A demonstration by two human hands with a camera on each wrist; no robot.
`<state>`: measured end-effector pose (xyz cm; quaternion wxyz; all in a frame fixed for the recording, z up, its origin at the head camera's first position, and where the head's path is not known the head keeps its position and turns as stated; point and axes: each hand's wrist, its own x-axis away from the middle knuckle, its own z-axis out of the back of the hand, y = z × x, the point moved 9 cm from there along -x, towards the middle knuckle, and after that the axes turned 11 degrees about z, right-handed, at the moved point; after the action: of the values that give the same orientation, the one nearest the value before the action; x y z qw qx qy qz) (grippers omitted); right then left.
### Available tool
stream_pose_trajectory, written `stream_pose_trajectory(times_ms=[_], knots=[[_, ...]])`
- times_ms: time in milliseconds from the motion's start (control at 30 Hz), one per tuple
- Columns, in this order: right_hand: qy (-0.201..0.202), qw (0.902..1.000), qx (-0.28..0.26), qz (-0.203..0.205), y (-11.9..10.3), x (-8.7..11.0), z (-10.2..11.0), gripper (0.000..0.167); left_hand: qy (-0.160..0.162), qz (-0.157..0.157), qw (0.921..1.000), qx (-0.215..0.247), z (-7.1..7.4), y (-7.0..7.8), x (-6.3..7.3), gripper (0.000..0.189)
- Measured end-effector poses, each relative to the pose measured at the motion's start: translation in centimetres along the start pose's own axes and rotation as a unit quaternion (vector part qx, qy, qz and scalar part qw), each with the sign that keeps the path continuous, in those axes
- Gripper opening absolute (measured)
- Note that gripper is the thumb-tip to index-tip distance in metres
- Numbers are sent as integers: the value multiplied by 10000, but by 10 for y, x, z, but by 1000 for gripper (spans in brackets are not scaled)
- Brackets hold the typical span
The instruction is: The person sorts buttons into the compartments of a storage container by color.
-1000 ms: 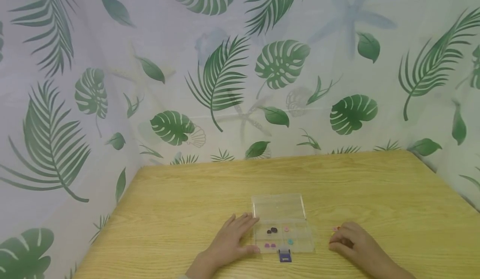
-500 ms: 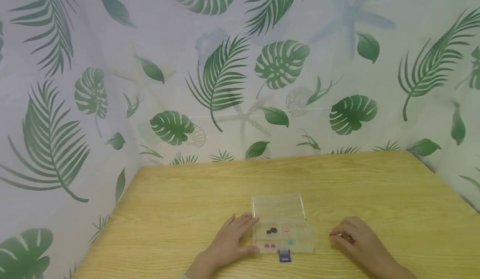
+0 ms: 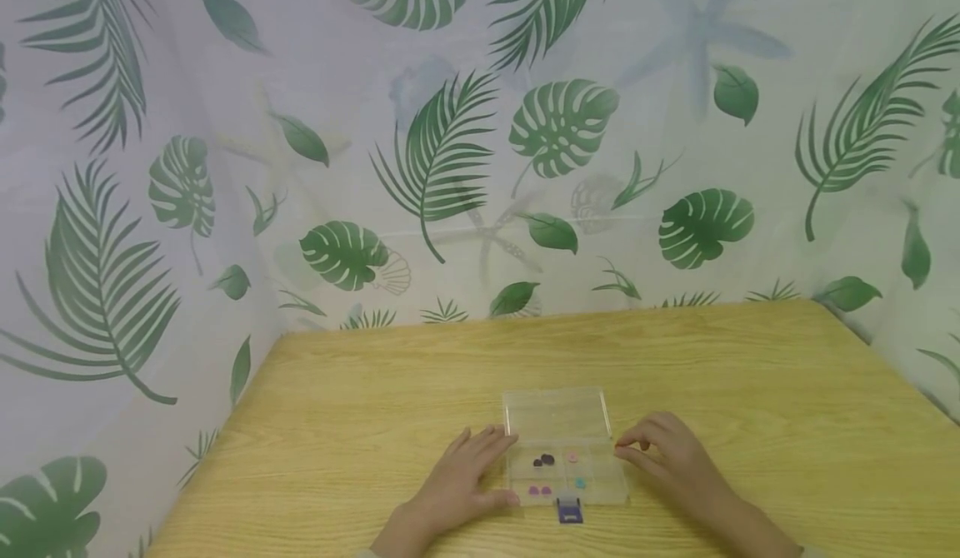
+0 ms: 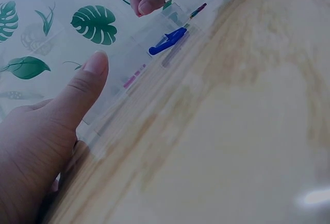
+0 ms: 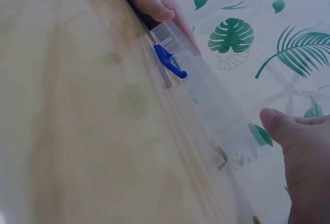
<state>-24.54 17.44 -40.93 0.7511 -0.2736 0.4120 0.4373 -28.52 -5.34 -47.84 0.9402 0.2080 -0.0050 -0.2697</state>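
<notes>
Along the short left side of a clear plastic box (image 3: 609, 485), the left hand (image 3: 465, 483) lies with its fingers spread and loosely straight — fingertips at the back corner, thumb at the front one, gripping nothing. Just beyond the opposite side, the right hand (image 3: 675, 462) pinches a small red piece (image 4: 138, 14) between thumb and forefinger, raised near the box's back right corner; most of the piece is hidden by the fingertips.

Between the hands the box stands open on the table, its clear lid (image 3: 557, 413) tipped back on the far side. Two dark pieces (image 3: 547, 460) sit in the back left compartment, with a pink piece (image 3: 573, 458) to their right; nearer the front are two purple pieces (image 3: 546, 490) and, right of them, a teal piece (image 3: 580, 483). A blue latch (image 3: 570, 511) juts from the front edge — toward the person.

Farther out spreads the wood-grain table (image 3: 375, 391), backed by a pale, leaf-printed wall covering (image 3: 450, 291).
</notes>
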Motion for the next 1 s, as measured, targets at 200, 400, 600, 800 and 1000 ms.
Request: stream_pose_trajectory(times_ms=[200,400,600,800,1000], knots=[[24,9999,4,155,-1,-7,-11,23,13,-28,10000,-34,-1,1,0,75],[10,9998,31,191,0,-7,-16,34,32,-37,10000,-32,-1,1,0,75],[14,9996,207,204,0,-7,-15,45,-5,-1,10000,-3,1,1,1,75],[-37,9999,142,-84,5,-4,-7,36,23,46,10000,-2,3,-1,2,75],[45,9996,180,-211,12,4,10,37,30,-16,10000,-80,1,0,1,75]])
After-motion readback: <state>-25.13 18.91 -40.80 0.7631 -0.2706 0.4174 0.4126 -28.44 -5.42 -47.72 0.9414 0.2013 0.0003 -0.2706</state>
